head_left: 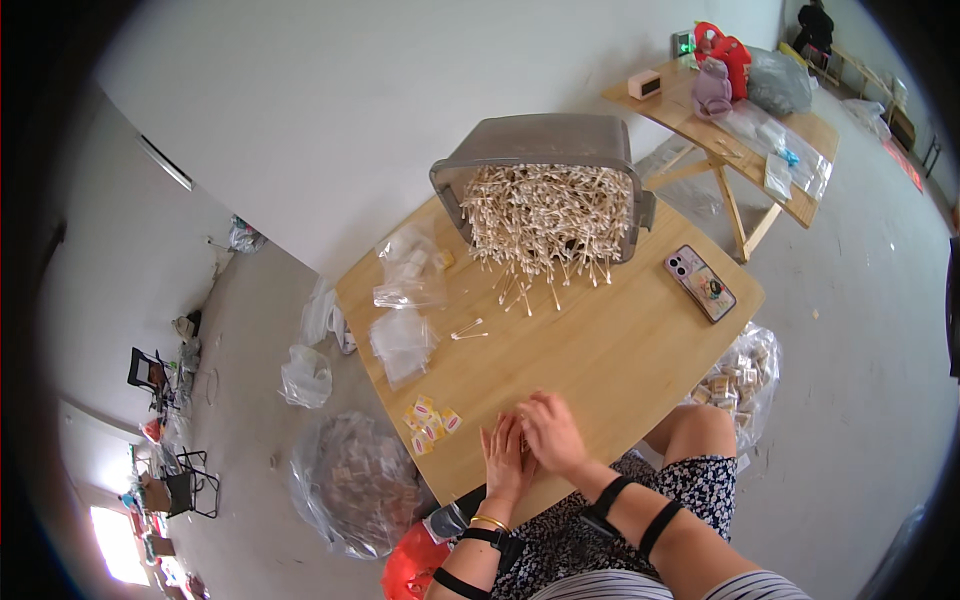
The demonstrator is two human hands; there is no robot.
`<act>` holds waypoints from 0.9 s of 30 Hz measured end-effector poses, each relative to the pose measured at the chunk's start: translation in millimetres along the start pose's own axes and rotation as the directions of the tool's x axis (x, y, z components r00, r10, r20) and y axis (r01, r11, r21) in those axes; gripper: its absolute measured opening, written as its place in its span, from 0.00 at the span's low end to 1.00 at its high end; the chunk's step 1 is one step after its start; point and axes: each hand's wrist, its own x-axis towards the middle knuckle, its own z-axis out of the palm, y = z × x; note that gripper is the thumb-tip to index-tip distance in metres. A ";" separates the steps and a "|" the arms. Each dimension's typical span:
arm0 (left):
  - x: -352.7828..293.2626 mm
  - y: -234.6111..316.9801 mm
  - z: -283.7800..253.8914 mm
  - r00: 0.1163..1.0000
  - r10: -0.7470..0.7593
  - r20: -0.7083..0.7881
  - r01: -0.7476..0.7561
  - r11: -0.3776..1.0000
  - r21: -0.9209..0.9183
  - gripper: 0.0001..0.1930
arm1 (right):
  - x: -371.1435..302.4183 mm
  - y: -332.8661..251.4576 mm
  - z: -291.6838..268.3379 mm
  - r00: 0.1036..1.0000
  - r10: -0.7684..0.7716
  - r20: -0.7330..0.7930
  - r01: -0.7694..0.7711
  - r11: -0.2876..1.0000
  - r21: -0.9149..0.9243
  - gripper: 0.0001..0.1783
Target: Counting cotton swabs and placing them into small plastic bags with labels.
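My left hand (506, 466) and my right hand (556, 434) are together over the table's front edge. The left fingers point away from me, close together, and the right fingers curl in beside them. Whatever lies between the hands is hidden by the fingers. Beyond them, a grey plastic bin (545, 137) rests on its side with its mouth toward me, full of cotton swabs (548, 215). Some swabs spill onto the wood, and a few loose swabs (468, 330) lie apart. Small yellow-and-white labels (430, 424) are scattered left of my hands.
Clear plastic bags (402, 345) lie on the left of the wooden table (590, 340); a phone (700, 284) lies on its right. Large bags stand on the floor at left (358, 485) and right (742, 380). A second table (680, 112) holds bags and a small clock.
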 end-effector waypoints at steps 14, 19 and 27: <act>30.5 -21.8 -30.0 0.996 -0.032 -0.084 0.029 0.999 -0.039 0.22 | 25.4 44.7 -76.8 0.987 -0.004 -0.159 -0.074 0.874 -0.480 0.17; 59.0 -18.9 -39.6 0.998 0.034 -0.055 -0.035 0.999 -0.020 0.26 | 25.5 52.0 -78.8 0.986 0.001 -0.166 -0.083 0.869 -0.488 0.17; 195.5 -80.8 -52.7 0.990 -0.068 -0.123 0.078 0.994 0.078 0.32 | 27.6 47.8 -78.6 0.990 0.005 -0.141 -0.078 0.852 -0.518 0.17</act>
